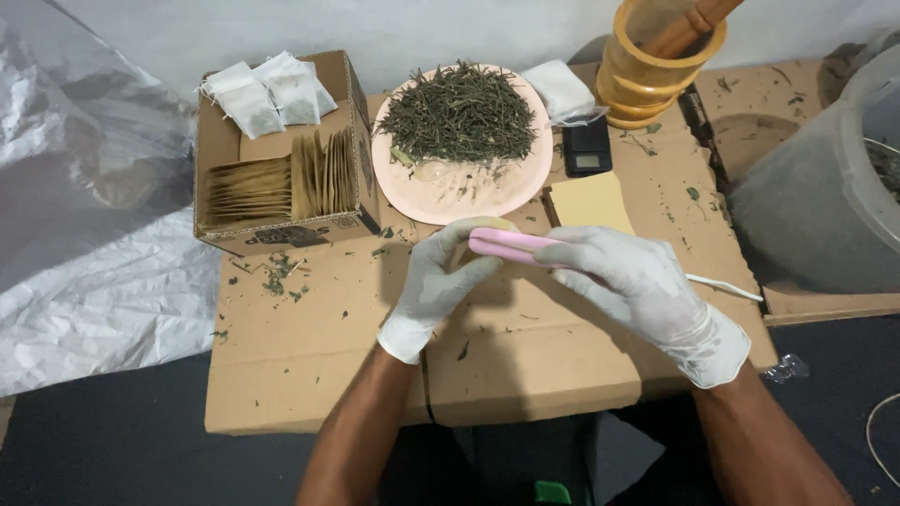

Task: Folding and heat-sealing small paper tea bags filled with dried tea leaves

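Observation:
Both my hands wear white gloves over a flattened cardboard sheet (309, 375). My right hand (637, 281) grips a pink hand-held sealer (511, 245) with a white cord (727, 288) trailing right. My left hand (441, 281) pinches a small pale sachet (492, 225) at the sealer's tip. Just beyond the hands sits a pink plate (450, 201) heaped with dried green leaves (459, 114).
An open cardboard box (281, 230) at the left holds brown envelopes and filled white sachets (267, 92). A small black scale (587, 145), tan paper (591, 201), a wooden mortar with pestle (656, 66) and a grey tub (825, 187) stand to the right. Crumpled plastic sheeting (94, 234) lies left.

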